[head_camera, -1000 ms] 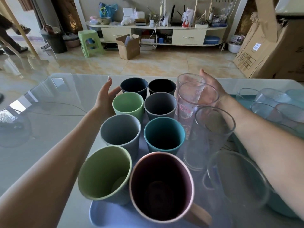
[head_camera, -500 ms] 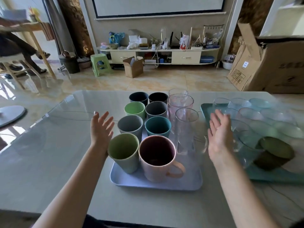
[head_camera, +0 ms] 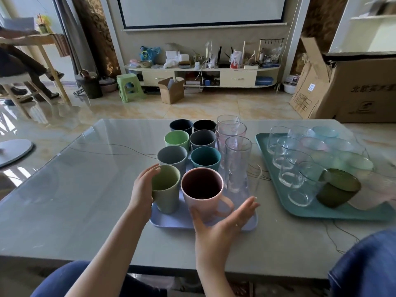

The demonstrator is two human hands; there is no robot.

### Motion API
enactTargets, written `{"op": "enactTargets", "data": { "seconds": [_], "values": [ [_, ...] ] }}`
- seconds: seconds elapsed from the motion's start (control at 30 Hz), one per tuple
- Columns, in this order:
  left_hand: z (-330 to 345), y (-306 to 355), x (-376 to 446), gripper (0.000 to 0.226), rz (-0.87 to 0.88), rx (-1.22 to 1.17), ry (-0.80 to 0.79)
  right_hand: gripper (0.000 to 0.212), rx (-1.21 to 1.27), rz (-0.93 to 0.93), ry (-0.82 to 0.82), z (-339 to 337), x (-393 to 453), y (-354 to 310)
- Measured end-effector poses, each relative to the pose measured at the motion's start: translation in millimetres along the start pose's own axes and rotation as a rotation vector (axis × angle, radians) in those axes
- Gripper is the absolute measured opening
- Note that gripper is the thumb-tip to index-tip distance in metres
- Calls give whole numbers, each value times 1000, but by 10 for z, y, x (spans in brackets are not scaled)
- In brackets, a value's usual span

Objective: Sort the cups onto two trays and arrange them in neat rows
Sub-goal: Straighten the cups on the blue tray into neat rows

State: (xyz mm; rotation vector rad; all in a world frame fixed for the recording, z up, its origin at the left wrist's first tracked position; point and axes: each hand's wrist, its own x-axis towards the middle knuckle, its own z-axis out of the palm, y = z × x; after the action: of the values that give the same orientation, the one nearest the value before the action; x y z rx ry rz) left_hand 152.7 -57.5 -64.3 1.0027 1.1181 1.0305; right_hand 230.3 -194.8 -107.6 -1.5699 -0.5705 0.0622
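Note:
A lavender tray (head_camera: 171, 224) holds two rows of coloured cups and a row of tall clear glasses (head_camera: 236, 163) on its right side. My left hand (head_camera: 142, 191) curls round the left side of the front light green cup (head_camera: 167, 189). My right hand (head_camera: 220, 224) is open with fingers spread at the tray's front edge, its thumb against the base of the pink mug (head_camera: 203, 189). To the right, a teal tray (head_camera: 321, 211) carries several short clear and tinted glasses (head_camera: 293, 170) and a dark green glass cup (head_camera: 338, 189).
Both trays sit on a glass-topped table (head_camera: 85, 189), whose near edge is just below my forearms. Thin wires (head_camera: 120, 154) lie across the tabletop. A large cardboard box (head_camera: 353, 88) stands beyond the table's far right corner.
The view has pulled back and up. My left hand has closed onto the front green cup, and my right hand has swung from beside the glasses to the front of the pink mug.

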Motion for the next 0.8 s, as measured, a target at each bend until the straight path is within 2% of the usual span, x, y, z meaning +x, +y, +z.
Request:
{"op": "enactTargets", "data": {
  "seconds": [0.17, 0.57, 0.7, 0.8],
  "values": [
    [4, -14, 7, 20, 4, 21, 0, 131, -20, -3, 51, 85, 69, 69],
    [77, -46, -16, 22, 34, -19, 27, 130, -19, -1, 31, 107, 95, 65],
    [80, -47, -11, 17, 38, -33, 73, 127, -46, -36, 24, 40, 90, 44],
    [102, -38, -12, 17, 41, -45, 98, 121, -130, -138, 14, -45, 111, 16]
  ]
}}
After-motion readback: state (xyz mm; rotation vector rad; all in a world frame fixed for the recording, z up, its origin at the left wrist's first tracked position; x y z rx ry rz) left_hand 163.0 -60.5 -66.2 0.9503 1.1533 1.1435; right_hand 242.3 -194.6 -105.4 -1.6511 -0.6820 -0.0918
